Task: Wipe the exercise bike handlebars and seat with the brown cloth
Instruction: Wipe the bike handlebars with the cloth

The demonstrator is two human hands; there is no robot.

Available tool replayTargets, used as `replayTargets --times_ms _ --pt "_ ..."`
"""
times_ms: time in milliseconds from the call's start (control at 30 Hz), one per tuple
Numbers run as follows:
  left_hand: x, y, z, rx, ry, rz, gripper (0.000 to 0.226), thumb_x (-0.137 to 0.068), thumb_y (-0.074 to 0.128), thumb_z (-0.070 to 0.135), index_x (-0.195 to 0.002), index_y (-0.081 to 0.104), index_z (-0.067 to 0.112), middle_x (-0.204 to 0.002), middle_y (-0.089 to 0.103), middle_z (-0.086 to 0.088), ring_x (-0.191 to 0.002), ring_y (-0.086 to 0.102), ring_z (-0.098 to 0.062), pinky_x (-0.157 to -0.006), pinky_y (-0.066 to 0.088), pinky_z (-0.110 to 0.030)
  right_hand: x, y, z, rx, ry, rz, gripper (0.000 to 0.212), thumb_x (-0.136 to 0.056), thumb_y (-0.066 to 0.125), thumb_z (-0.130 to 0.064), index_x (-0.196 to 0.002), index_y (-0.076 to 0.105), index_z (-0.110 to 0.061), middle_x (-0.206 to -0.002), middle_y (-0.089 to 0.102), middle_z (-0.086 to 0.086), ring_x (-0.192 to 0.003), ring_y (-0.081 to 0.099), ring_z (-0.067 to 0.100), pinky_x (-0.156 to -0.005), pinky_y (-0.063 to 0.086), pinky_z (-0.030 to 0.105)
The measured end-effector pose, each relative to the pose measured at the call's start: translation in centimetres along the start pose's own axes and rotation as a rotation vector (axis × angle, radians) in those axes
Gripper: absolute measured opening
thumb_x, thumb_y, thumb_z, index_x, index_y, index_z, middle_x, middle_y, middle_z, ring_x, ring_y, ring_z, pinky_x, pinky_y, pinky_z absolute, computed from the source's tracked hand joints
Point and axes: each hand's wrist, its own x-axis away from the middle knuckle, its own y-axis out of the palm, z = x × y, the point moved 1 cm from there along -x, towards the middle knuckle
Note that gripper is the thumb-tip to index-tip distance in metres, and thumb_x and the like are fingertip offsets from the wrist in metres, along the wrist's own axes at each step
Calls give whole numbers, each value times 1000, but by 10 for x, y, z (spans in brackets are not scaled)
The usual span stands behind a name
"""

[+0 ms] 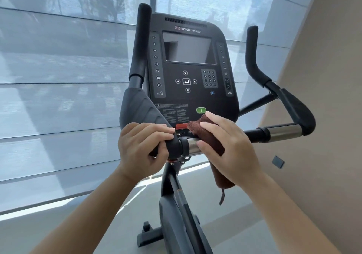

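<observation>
Brown cloth (208, 134) lay draped over the middle of the handlebars (284, 133), just below the console (188, 68), with one end hanging down behind our right wrist. Our right hand (229, 150) grasped it there: the fingers curled over the top of the fold, and the thumb pressed against the chrome sleeve (191, 146) beside it. Our left hand (141, 148) was clenched round the black grip (173, 145) just left of that sleeve, fingers wrapped over the top and the thumb tucked beneath. The two hands sat near each other without touching, the sleeve showing between them. The upper edge of the cloth reached close to the green button (201, 110) at the foot of the console. Two black horns (142, 38) rose on either side of the dark screen, the right one bending outward. Behind the bike hung pale blinds (58, 77), with a beige wall (323, 77) to the right and a grey floor (117, 224) below
</observation>
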Motion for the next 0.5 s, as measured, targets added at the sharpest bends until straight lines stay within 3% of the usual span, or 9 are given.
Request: replayTargets --times_ms 100,200,300,500 --pt "-1 1 0 -2 -7 12 27 -75 47 7 -61 69 8 -80 72 5 -75 68 -11 -53 44 -33 -2 -3 4 65 -47 -117 53 -81 49 -49 -122 56 -15 -136 51 3 -118 52 21 -96 44 39" --pt "-2 1 0 1 -16 12 27 -75 47 7 -61 69 8 -79 73 4 -74 68 -13 -53 44 -33 -29 -3 3 96 80 -257 45 -82 44 -55 -113 60 -27 -118 62 -8 -105 56 17 -84 44 29" --pt "-1 -1 1 -5 -7 -9 27 -77 46 8 -63 70 8 -81 73 4 -76 68 -13 -55 44 -33 -48 1 3 46 114 -462 32 -83 45 -53 -106 58 -35 -104 62 -12 -96 56 13 -82 46 33" --pt "1 -1 -2 -8 9 -24 29 -80 46 11 -67 72 9 -85 73 4 -79 68 -12 -57 45 -33 -34 12 -18 -14 -62 -298 36 -81 46 -53 -109 57 -34 -101 61 -9 -93 55 12 -79 48 34"
